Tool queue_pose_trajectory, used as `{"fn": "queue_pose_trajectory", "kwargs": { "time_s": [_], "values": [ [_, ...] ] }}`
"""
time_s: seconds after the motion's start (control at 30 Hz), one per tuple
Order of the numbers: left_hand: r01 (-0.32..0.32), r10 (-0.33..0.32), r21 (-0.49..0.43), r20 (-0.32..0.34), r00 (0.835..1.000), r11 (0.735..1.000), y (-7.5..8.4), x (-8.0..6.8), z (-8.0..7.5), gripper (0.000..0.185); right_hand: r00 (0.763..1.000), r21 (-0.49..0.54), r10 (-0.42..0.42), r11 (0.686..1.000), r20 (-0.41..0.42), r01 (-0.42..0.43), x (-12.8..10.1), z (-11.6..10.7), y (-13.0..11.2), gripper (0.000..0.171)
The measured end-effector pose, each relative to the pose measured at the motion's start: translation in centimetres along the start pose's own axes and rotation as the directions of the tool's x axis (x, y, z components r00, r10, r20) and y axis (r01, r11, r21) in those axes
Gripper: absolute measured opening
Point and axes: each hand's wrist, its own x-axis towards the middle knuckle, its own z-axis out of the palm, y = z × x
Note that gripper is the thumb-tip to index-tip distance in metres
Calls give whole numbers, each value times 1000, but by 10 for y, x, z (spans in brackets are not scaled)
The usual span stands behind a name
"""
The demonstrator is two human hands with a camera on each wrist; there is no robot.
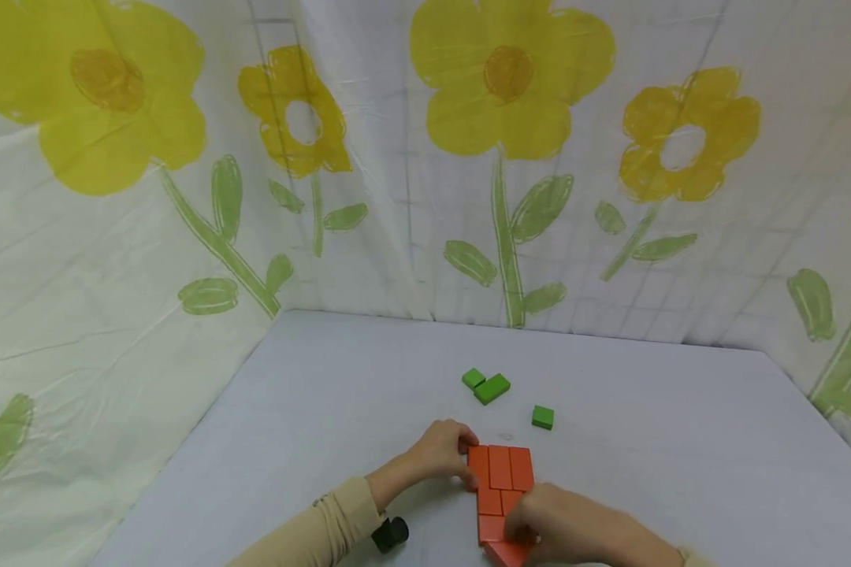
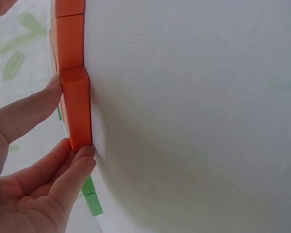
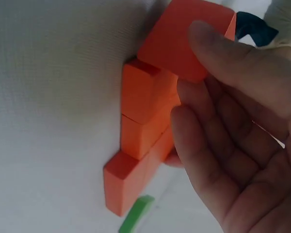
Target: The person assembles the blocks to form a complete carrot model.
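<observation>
Several orange blocks (image 1: 499,482) lie packed together flat on the white table (image 1: 326,409), close to its front edge. My left hand (image 1: 459,457) touches the far left orange block (image 2: 77,109): the thumb (image 2: 41,99) lies against its side and a fingertip (image 2: 82,155) against its end. My right hand (image 1: 528,526) rests with fairly straight fingers (image 3: 203,121) on the nearer orange blocks (image 3: 145,111), the thumb on a tilted orange piece (image 3: 179,41) at the near tip. Neither hand lifts anything.
Three green blocks lie beyond the orange ones: a small one (image 1: 473,378), a longer one (image 1: 492,388) touching it, and one apart (image 1: 542,416). A white curtain with yellow flowers (image 1: 510,87) walls the table on three sides. A black wrist device (image 1: 390,534) sits by my left sleeve.
</observation>
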Motion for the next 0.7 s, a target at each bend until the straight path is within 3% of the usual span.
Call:
{"fn": "queue_pose_trajectory", "kwargs": {
  "time_s": [0.3, 0.7],
  "values": [
    [-5, 5, 2, -3, 1000, 1000, 0, 0, -1, 46, 987, 49, 160, 986, -14, -159, -1, 3, -4, 29],
    [1, -1, 2, -3, 1000, 1000, 0, 0, 1, 46, 985, 50, 165, 985, -46, -163, 2, 9, -6, 38]
  ]
}}
